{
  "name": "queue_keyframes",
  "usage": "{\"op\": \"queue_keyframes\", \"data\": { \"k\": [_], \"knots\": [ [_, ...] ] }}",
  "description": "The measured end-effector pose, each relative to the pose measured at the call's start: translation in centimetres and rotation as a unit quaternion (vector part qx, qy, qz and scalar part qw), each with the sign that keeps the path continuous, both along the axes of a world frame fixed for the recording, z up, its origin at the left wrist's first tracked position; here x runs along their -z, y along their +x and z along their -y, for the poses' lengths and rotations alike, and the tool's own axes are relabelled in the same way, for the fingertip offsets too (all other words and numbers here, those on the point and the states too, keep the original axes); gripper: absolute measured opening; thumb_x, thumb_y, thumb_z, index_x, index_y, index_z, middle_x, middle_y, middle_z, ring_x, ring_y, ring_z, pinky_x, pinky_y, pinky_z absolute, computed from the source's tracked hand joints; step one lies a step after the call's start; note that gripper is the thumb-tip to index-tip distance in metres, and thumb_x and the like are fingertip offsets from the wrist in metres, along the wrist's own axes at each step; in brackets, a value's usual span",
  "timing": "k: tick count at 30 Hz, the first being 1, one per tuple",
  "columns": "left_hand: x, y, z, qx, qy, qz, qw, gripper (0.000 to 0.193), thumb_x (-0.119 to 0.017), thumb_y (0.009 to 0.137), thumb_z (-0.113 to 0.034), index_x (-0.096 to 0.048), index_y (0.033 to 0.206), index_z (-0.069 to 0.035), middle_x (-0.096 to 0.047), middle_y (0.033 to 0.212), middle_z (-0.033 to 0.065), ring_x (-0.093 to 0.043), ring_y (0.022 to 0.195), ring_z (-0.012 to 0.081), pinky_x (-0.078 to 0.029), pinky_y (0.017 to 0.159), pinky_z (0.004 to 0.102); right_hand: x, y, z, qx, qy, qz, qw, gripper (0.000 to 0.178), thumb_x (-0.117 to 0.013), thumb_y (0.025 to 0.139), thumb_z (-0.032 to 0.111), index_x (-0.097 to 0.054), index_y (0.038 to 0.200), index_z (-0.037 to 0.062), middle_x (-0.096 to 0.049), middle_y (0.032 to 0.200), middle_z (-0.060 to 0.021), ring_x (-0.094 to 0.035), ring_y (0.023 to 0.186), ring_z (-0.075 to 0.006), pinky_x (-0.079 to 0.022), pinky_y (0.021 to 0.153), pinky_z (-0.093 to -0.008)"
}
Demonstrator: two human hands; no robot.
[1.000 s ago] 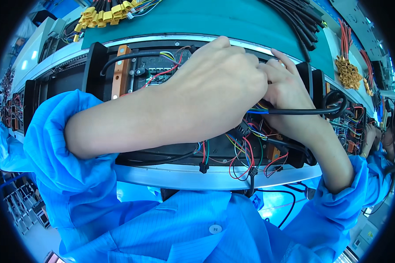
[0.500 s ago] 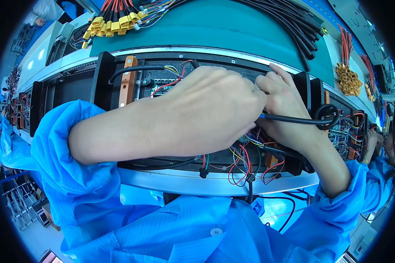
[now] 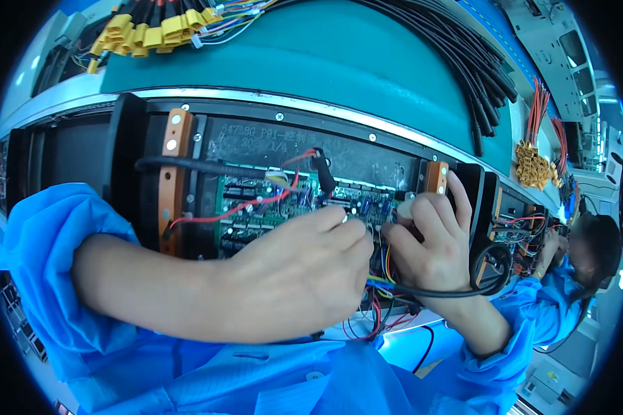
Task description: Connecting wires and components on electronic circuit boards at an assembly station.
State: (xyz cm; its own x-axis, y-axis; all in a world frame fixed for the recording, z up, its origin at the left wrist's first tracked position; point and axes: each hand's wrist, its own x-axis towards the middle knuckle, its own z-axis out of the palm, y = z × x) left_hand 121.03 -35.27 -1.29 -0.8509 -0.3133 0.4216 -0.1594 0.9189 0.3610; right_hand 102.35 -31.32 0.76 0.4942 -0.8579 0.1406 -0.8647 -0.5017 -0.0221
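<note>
Over a green circuit board (image 3: 242, 225) in a black tray-like fixture (image 3: 249, 128), both my hands work close together. My left hand (image 3: 301, 273) reaches across the board's front with its fingers bent and closed; what they hold is hidden. My right hand (image 3: 432, 242) is at the board's right end, thumb and forefinger pinched low, an outer finger raised beside an orange block. I cannot make out what it pinches. A black cable (image 3: 436, 293) with coloured wire ends comes from beneath my left hand, crosses my right wrist and loops at the right.
An orange bar (image 3: 176, 142) with another black cable stands left of the board. Yellow connectors (image 3: 156, 33) on wires and a bundle of black cables (image 3: 457, 59) lie on the green mat (image 3: 311, 62). Further right, a co-worker in blue (image 3: 543, 304) works at the same line.
The view has shifted, and my hands appear farther left and lower. They have drawn apart slightly, uncovering much more of the circuit board and a short black sleeve on red wires.
</note>
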Motion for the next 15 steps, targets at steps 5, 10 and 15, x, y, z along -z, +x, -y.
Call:
{"op": "queue_keyframes", "data": {
  "k": [5,10,15],
  "knots": [
    [-0.7,0.7,0.4,0.035,0.075,0.035,0.996,0.010,-0.055,0.068,-0.006,-0.059,0.073,0.002,-0.053,0.075,0.0141,-0.042,0.065,0.0192,-0.034,0.064,0.0288,-0.1,0.3,-0.2,0.050,0.028,-0.004,0.998,0.003,-0.061,0.068,0.006,-0.059,0.070,0.0068,-0.050,0.079,-0.0043,-0.051,0.081,-0.0197,-0.026,0.103,-0.0474],
    [-1.2,0.8,1.0,0.035,0.088,0.074,0.993,0.026,-0.053,0.072,-0.004,-0.058,0.092,0.012,-0.057,0.099,0.0208,-0.041,0.067,0.0188,-0.035,0.064,0.0260,-0.2,0.4,-0.2,0.082,0.050,-0.008,0.995,0.007,-0.064,0.065,0.004,-0.062,0.071,0.0067,-0.052,0.080,-0.0038,-0.052,0.079,-0.0201,-0.026,0.103,-0.0496],
    [-1.5,0.7,1.0,0.007,0.088,0.068,0.994,0.027,-0.052,0.073,-0.003,-0.058,0.093,0.013,-0.057,0.098,0.0209,-0.040,0.066,0.0181,-0.034,0.063,0.0255,-0.2,0.4,-0.3,0.082,0.066,-0.005,0.994,0.010,-0.067,0.063,0.004,-0.064,0.072,0.0070,-0.051,0.080,-0.0041,-0.051,0.080,-0.0209,-0.025,0.102,-0.0517]
  ]
}}
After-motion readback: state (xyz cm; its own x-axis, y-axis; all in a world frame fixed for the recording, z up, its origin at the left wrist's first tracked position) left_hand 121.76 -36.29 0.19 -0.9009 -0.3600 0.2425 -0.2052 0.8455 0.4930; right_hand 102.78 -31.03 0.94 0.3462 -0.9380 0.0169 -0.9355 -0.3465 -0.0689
